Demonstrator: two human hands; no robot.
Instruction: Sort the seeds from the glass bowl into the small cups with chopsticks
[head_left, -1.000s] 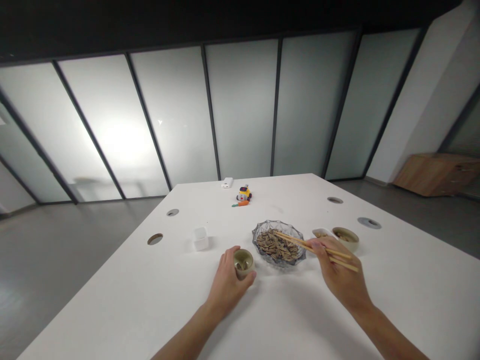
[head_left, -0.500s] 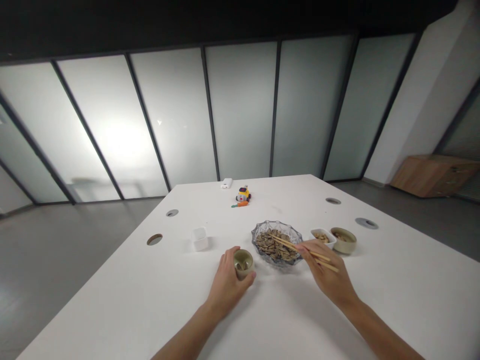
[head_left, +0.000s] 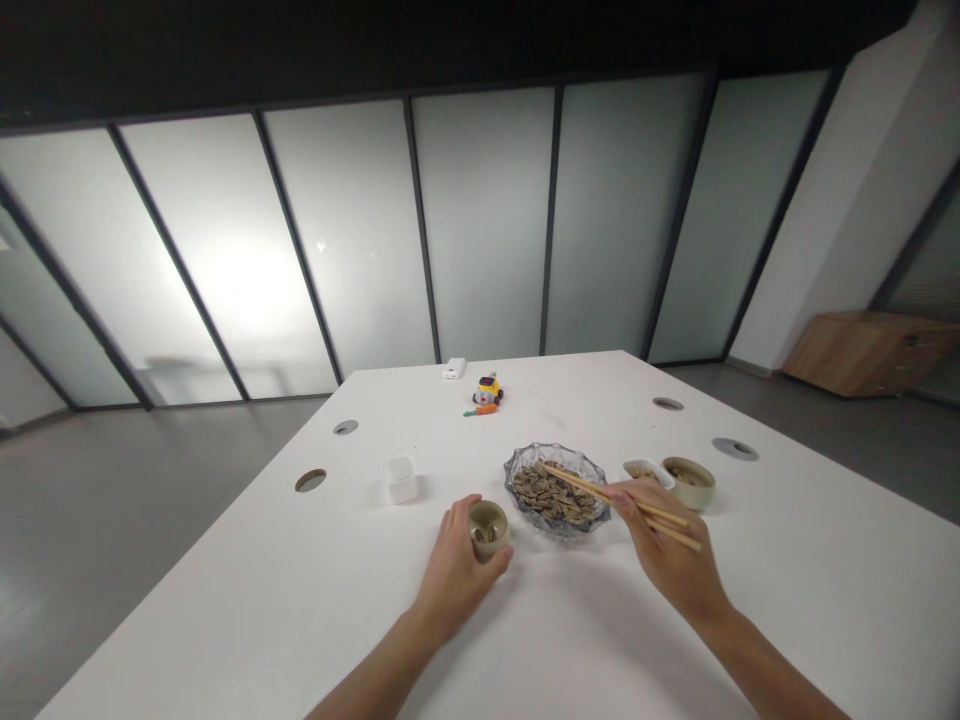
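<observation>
My left hand point(head_left: 461, 555) curls round a small pale-green cup point(head_left: 491, 543) on the table, with a few sunflower seeds point(head_left: 486, 535) inside it. In my right hand point(head_left: 671, 550) is a pair of wooden chopsticks point(head_left: 581, 483), their tips over the seeds in a clear glass bowl point(head_left: 517, 465). That scalloped bowl is filled with striped sunflower seeds point(head_left: 555, 495). Whether the tips pinch a seed is too small to tell. Just beyond my right hand stand a white dish point(head_left: 667, 475) of light-brown pieces and a second pale-green cup point(head_left: 697, 490), both partly hidden by the hand.
An empty-looking white plastic container point(head_left: 402, 482) stands left of my left hand. Farther back on the white table point(head_left: 375, 620) lie an orange carrot-shaped piece point(head_left: 486, 410), a yellow toy vehicle point(head_left: 489, 388) and a white box-like device point(head_left: 454, 368). Cable holes point(head_left: 310, 480) pierce the tabletop.
My right hand has shifted slightly to the right and toward me, drawing the chopsticks a little with it. My left hand and the cup stay in place.
</observation>
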